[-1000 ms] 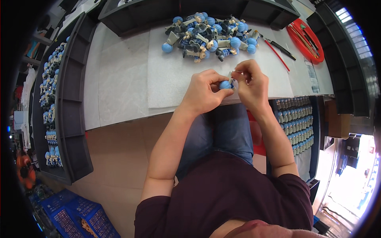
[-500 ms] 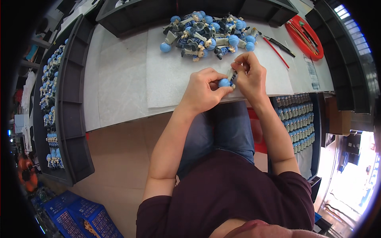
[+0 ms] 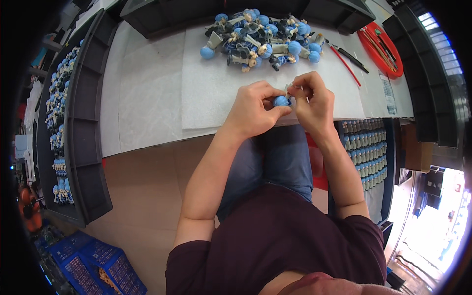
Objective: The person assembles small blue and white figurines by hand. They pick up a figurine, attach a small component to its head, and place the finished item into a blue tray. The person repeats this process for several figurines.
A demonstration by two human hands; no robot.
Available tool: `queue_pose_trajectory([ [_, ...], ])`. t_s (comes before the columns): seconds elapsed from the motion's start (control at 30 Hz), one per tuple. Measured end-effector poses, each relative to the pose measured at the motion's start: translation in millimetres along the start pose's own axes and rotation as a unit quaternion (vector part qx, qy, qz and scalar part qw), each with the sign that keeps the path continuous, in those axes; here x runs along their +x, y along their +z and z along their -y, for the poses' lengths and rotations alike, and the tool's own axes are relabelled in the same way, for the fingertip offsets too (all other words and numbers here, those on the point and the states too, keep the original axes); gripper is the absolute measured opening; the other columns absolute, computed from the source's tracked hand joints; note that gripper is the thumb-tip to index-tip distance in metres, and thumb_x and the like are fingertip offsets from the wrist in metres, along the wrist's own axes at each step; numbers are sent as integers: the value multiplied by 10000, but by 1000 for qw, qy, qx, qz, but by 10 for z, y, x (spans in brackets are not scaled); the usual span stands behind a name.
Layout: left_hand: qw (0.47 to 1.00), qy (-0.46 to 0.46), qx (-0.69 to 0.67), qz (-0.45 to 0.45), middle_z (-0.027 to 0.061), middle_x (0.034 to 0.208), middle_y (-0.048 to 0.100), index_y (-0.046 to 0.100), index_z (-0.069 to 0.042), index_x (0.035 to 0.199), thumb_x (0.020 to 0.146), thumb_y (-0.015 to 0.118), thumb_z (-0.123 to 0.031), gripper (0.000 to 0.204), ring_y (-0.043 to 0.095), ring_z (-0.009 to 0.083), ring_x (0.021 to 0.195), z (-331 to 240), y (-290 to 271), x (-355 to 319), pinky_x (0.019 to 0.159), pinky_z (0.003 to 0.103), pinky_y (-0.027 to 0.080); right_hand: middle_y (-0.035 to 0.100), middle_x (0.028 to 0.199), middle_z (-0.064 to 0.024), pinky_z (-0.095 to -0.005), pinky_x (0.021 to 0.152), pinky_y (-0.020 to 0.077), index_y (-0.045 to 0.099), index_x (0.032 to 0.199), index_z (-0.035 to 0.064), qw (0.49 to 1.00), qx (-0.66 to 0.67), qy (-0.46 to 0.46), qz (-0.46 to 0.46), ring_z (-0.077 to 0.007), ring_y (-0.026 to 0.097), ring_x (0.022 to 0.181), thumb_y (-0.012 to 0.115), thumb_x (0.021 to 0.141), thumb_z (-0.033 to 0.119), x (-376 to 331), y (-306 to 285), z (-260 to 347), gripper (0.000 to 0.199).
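Over the white sheet at the table's front edge, a small blue-haired figurine [image 3: 280, 101] is held between my hands. My left hand [image 3: 253, 109] pinches its round head between thumb and fingers. My right hand [image 3: 313, 101] is closed at the figurine's body, with thumb and forefinger pressed together on its pale and dark blue part; the fingers hide most of it. Beyond my hands, a heap of similar figurines [image 3: 265, 42] with blue hair, dark blue clothes and pale capes lies on the sheet [image 3: 206, 93].
A black knife-like tool [image 3: 353, 61] and a thin red stick [image 3: 348, 69] lie right of the heap, near a red tray [image 3: 366, 39] of brushes. Black crates [image 3: 91, 132] stand at left and at the back. Figurines stand in rows in a bin [image 3: 366, 147] at lower right.
My right hand has turned slightly and shifted a little right, covering more of the figurine's body. The left hand keeps its pinch on the head. The whole view has shifted slightly.
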State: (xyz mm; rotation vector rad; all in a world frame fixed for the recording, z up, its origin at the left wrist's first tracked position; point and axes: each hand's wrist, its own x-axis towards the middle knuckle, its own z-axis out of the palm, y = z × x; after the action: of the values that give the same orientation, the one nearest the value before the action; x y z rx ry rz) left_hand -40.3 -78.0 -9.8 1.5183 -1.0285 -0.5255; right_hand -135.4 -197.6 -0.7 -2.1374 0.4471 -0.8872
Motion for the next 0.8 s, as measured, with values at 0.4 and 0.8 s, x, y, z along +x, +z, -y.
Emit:
queue_pose_trajectory([
  [0.4,1000,-21,-10,-7,69,820,609,661,34,897,672,717,1,234,608,105,700,-67,11,-28,627,224,513,589,706,-106,-283,547,441,519,795,4,1000,-1,-7,-10,-181,579,601,563,713,-104,86,32,-97,142],
  [0.8,1000,-6,-3,-14,67,811,604,660,30,904,671,721,-5,243,620,116,741,-8,10,-37,632,224,513,573,656,-59,-254,517,387,534,782,24,999,-10,8,-49,-109,454,544,609,709,-65,212,31,-220,137],
])
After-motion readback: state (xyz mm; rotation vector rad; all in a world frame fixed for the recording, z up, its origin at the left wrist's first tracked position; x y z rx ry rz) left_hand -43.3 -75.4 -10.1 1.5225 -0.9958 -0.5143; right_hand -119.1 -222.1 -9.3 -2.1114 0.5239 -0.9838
